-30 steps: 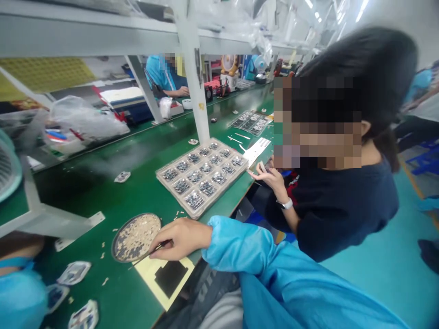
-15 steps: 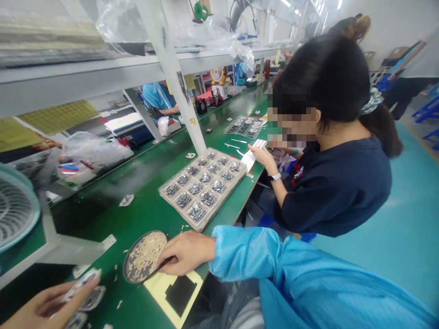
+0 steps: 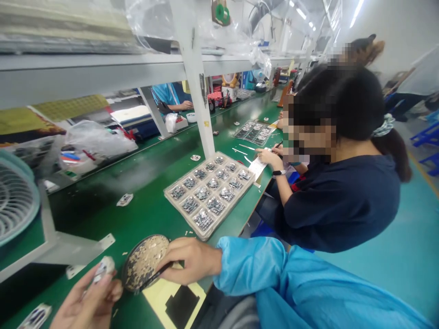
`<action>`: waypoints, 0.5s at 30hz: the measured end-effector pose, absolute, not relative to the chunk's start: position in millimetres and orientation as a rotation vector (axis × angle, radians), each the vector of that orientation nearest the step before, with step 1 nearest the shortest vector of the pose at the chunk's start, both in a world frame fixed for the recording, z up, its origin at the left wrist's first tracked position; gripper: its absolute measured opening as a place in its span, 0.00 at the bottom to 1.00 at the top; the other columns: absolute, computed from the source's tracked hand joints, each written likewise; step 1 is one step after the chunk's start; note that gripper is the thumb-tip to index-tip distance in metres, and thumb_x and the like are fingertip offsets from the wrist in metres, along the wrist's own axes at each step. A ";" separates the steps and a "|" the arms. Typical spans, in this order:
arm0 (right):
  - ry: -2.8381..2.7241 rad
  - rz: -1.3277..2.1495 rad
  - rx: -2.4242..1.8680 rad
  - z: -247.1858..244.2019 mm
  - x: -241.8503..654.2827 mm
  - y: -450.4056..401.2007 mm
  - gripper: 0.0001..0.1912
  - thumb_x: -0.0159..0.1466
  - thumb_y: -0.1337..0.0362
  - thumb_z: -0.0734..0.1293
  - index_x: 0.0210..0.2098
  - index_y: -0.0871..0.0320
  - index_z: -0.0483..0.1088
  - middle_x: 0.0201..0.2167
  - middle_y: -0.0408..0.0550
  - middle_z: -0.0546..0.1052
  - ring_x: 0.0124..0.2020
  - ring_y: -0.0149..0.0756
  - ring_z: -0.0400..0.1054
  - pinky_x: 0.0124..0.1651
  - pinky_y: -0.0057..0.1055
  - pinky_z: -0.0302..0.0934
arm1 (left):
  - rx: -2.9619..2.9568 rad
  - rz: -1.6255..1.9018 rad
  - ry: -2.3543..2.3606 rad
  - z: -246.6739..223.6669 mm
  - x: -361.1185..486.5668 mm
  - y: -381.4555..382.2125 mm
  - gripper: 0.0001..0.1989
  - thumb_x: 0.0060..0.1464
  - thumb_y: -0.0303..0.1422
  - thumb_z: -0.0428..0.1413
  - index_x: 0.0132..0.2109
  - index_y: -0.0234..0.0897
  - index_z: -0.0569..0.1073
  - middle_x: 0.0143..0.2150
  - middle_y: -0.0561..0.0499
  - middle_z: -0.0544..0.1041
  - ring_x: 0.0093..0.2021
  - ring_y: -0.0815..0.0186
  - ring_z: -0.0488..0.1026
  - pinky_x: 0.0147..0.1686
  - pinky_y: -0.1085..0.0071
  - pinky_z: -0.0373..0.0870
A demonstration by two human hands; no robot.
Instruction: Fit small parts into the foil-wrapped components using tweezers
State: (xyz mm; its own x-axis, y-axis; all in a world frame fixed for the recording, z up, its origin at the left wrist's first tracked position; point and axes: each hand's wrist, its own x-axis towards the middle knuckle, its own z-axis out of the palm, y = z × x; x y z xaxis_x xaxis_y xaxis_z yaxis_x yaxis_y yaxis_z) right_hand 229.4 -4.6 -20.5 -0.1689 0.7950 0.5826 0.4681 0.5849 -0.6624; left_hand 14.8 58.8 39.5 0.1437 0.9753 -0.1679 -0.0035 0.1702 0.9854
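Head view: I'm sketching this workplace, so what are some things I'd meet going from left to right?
Loose white piece → left hand → round dish → right hand → paper sheet → co-worker's wristband → co-worker's dark shirt.

There are one left hand (image 3: 91, 297), one right hand (image 3: 190, 262), one thin dark tool (image 3: 156, 276), one dish (image 3: 127, 265) with tan pieces (image 3: 151, 253) too many to count, one yellow sheet (image 3: 159, 299), three white-edged parts (image 3: 124, 199) on the near surface (image 3: 147, 214) plus one held, two divided trays (image 3: 226, 209), and fifteen filled compartments (image 3: 203, 219) in the nearer tray
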 end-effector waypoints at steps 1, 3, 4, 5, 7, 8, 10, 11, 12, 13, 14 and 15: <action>-1.806 0.417 -1.027 -20.3 230.7 -4.9 0.13 0.69 0.56 0.67 0.41 0.61 0.75 0.38 0.54 0.81 0.40 0.34 0.75 0.50 0.27 0.69 | 1.083 0.985 1.175 37.2 16.4 59.6 0.17 0.43 0.41 0.71 0.43 0.65 0.82 0.35 0.72 0.83 0.28 0.72 0.74 0.28 0.82 0.76; -1.793 0.432 -1.029 -19.3 233.6 -8.2 0.14 0.70 0.54 0.66 0.37 0.59 0.74 0.36 0.53 0.80 0.38 0.34 0.74 0.47 0.28 0.70 | 0.978 0.970 1.230 34.3 19.9 60.3 0.21 0.41 0.41 0.73 0.45 0.62 0.82 0.37 0.68 0.84 0.31 0.73 0.77 0.33 0.84 0.78; -1.777 0.445 -1.036 -18.0 234.9 -11.5 0.16 0.71 0.53 0.65 0.34 0.58 0.72 0.34 0.52 0.79 0.37 0.34 0.74 0.45 0.28 0.69 | 0.926 0.968 1.244 33.7 21.8 59.3 0.24 0.39 0.39 0.74 0.46 0.60 0.82 0.38 0.66 0.84 0.32 0.72 0.78 0.35 0.84 0.78; -1.751 0.463 -1.048 -15.8 235.8 -15.7 0.18 0.72 0.53 0.63 0.30 0.57 0.70 0.31 0.50 0.78 0.34 0.34 0.73 0.42 0.29 0.68 | 0.879 0.974 1.245 33.7 23.8 57.4 0.26 0.36 0.38 0.75 0.47 0.57 0.82 0.38 0.63 0.85 0.33 0.72 0.79 0.36 0.84 0.78; -1.683 0.559 -1.068 -9.8 237.2 -25.2 0.23 0.74 0.53 0.58 0.26 0.56 0.68 0.26 0.47 0.75 0.30 0.33 0.71 0.37 0.29 0.65 | 0.827 0.996 1.142 34.1 27.7 52.2 0.31 0.32 0.33 0.77 0.48 0.50 0.82 0.37 0.59 0.85 0.32 0.72 0.79 0.35 0.83 0.79; -1.650 0.615 -1.087 -6.8 238.1 -29.3 0.24 0.75 0.53 0.57 0.26 0.56 0.67 0.24 0.45 0.73 0.28 0.32 0.69 0.35 0.29 0.63 | 0.838 1.023 1.078 33.8 29.4 49.6 0.33 0.31 0.31 0.77 0.49 0.46 0.81 0.37 0.56 0.84 0.33 0.71 0.79 0.36 0.82 0.79; -1.640 0.760 -1.151 -3.4 240.1 -34.7 0.22 0.75 0.54 0.57 0.28 0.56 0.68 0.24 0.43 0.73 0.28 0.31 0.69 0.34 0.28 0.61 | 0.858 1.078 1.008 31.2 31.8 45.9 0.34 0.32 0.29 0.77 0.50 0.41 0.79 0.41 0.52 0.84 0.37 0.69 0.80 0.39 0.80 0.79; -1.639 0.808 -1.170 -3.4 240.9 -36.2 0.20 0.75 0.55 0.58 0.31 0.56 0.69 0.25 0.43 0.74 0.29 0.31 0.70 0.35 0.28 0.61 | 0.865 1.085 0.994 29.2 32.2 44.6 0.34 0.33 0.28 0.77 0.51 0.39 0.77 0.43 0.50 0.84 0.39 0.68 0.81 0.40 0.78 0.79; -1.626 0.843 -1.176 -4.5 241.3 -37.2 0.19 0.76 0.55 0.57 0.33 0.56 0.69 0.25 0.42 0.74 0.28 0.31 0.70 0.35 0.28 0.61 | 0.881 1.074 0.984 27.0 32.3 43.3 0.35 0.35 0.28 0.77 0.53 0.38 0.76 0.44 0.48 0.84 0.40 0.68 0.81 0.41 0.78 0.78; -1.606 0.882 -1.170 -6.5 241.5 -38.1 0.18 0.76 0.56 0.57 0.34 0.56 0.69 0.24 0.42 0.73 0.27 0.30 0.70 0.35 0.28 0.61 | 0.894 1.058 0.967 24.9 32.1 42.0 0.35 0.37 0.28 0.76 0.54 0.37 0.75 0.46 0.47 0.83 0.41 0.67 0.81 0.42 0.77 0.78; -1.575 0.911 -1.156 -9.0 241.3 -39.1 0.17 0.76 0.56 0.57 0.36 0.56 0.68 0.24 0.41 0.73 0.27 0.30 0.70 0.34 0.28 0.61 | 0.912 1.038 0.945 23.0 31.8 40.6 0.34 0.39 0.28 0.75 0.55 0.37 0.74 0.47 0.47 0.83 0.42 0.67 0.81 0.44 0.76 0.78; -1.537 0.926 -1.144 -11.6 241.0 -40.1 0.15 0.76 0.56 0.57 0.37 0.55 0.68 0.24 0.41 0.72 0.27 0.30 0.70 0.34 0.28 0.61 | 0.932 1.025 0.924 21.3 31.5 39.0 0.34 0.40 0.28 0.75 0.55 0.37 0.74 0.48 0.46 0.82 0.42 0.67 0.81 0.45 0.75 0.77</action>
State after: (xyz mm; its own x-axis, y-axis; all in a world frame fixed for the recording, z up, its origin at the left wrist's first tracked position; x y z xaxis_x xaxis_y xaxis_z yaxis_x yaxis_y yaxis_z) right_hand 241.0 -40.1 -11.6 -0.0871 0.9629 0.2552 0.2242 0.2686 -0.9368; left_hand 31.5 39.0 21.3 0.2484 0.9527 -0.1750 -0.2728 0.2422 0.9311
